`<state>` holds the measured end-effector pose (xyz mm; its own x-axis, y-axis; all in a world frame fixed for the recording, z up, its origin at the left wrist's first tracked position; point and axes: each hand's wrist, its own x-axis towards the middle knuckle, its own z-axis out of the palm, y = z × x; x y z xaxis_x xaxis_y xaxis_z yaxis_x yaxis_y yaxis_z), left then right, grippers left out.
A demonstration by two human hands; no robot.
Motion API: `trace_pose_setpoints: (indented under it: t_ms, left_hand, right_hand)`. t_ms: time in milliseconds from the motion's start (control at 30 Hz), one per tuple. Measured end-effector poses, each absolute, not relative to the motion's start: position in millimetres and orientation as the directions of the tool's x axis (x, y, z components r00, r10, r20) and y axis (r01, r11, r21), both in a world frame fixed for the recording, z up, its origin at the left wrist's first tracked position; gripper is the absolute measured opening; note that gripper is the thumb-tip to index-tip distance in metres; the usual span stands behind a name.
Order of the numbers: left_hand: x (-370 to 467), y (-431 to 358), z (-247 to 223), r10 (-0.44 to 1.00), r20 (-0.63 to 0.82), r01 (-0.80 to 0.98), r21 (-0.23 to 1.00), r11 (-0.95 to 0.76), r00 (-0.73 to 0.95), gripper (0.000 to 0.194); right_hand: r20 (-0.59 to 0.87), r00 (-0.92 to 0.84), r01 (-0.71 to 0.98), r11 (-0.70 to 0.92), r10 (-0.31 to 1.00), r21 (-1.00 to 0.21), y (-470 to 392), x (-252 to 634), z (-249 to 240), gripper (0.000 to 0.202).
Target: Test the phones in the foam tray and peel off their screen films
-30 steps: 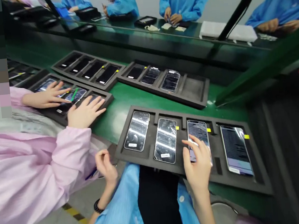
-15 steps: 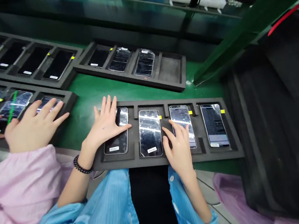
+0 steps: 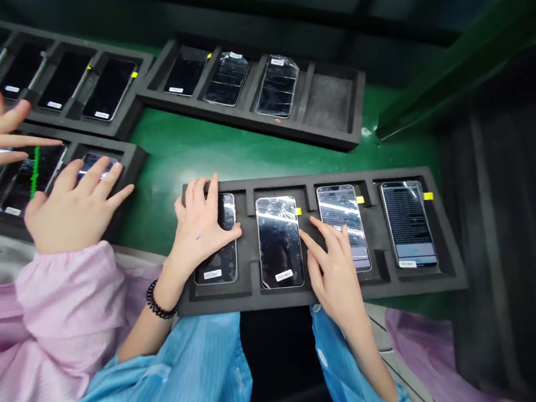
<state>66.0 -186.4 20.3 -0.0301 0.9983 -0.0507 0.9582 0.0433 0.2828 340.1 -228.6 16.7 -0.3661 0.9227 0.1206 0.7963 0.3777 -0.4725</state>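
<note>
A dark foam tray (image 3: 399, 284) lies in front of me, with a phone in each of its compartments. My left hand (image 3: 204, 229) is spread over the leftmost phone (image 3: 227, 265), covering its upper left part; its fingertips reach the tray's far rim. The second phone (image 3: 280, 244) has a dark, glossy screen and a white label. Between it and the third phone (image 3: 355, 243) is my right hand (image 3: 334, 270), fingers apart and slightly bent, partly over the third phone's left side. Whether its fingertips touch a phone I cannot tell. The rightmost phone (image 3: 410, 225) shows lines of text.
Behind is another foam tray (image 3: 251, 123) with three phones and a vacant compartment. More trays of phones stand at the left, where a co-worker's hands (image 3: 76, 203) in pink sleeves hover over one. A green post (image 3: 455, 75) rises at the right.
The view has tilted down and shifted, so trays appear displaced. The fingers of my left hand are more bent than before. The co-worker's farther hand has risen off the phones.
</note>
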Motion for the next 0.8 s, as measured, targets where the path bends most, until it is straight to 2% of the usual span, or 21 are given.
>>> trace_pose_setpoints:
  t_ms: [200, 300, 400, 467, 533, 600, 700, 800]
  left_hand:
    - [70, -184, 21, 0.997, -0.070, 0.964, 0.261, 0.052, -0.035, 0.094]
    - [68, -184, 21, 0.998, -0.051, 0.960, 0.277, 0.039, -0.025, 0.093]
    - [58, -187, 19, 0.999, 0.025, 0.927, 0.374, -0.028, 0.020, 0.091]
    - [47, -192, 15, 0.995, 0.093, 0.858, 0.509, -0.076, 0.033, 0.086]
    - [38, -202, 12, 0.989, 0.145, 0.755, 0.650, -0.089, -0.009, 0.072]
    - [32, -217, 10, 0.985, 0.157, 0.682, 0.729, -0.065, -0.074, 0.058]
    - [33, -247, 10, 0.985, 0.142, 0.674, 0.738, -0.038, -0.100, 0.056]
    - [40, -274, 11, 0.995, 0.087, 0.736, 0.676, -0.020, -0.052, 0.057]
  right_hand:
    - [0.109, -0.435, 0.775, 0.434, 0.894, -0.460, -225, 341, 20, 0.051]
    - [0.087, -0.433, 0.770, 0.418, 0.897, -0.482, -226, 338, 22, 0.046]
    - [0.089, -0.408, 0.766, 0.394, 0.908, -0.508, -227, 336, 23, 0.038]
    - [0.115, -0.386, 0.762, 0.387, 0.915, -0.520, -228, 336, 23, 0.036]
    - [0.144, -0.364, 0.757, 0.382, 0.920, -0.529, -228, 337, 22, 0.036]
    - [0.170, -0.354, 0.747, 0.388, 0.920, -0.540, -228, 338, 22, 0.034]
    - [0.217, -0.358, 0.724, 0.417, 0.908, -0.550, -228, 340, 21, 0.029]
    - [0.230, -0.379, 0.712, 0.441, 0.896, -0.546, -227, 340, 21, 0.029]
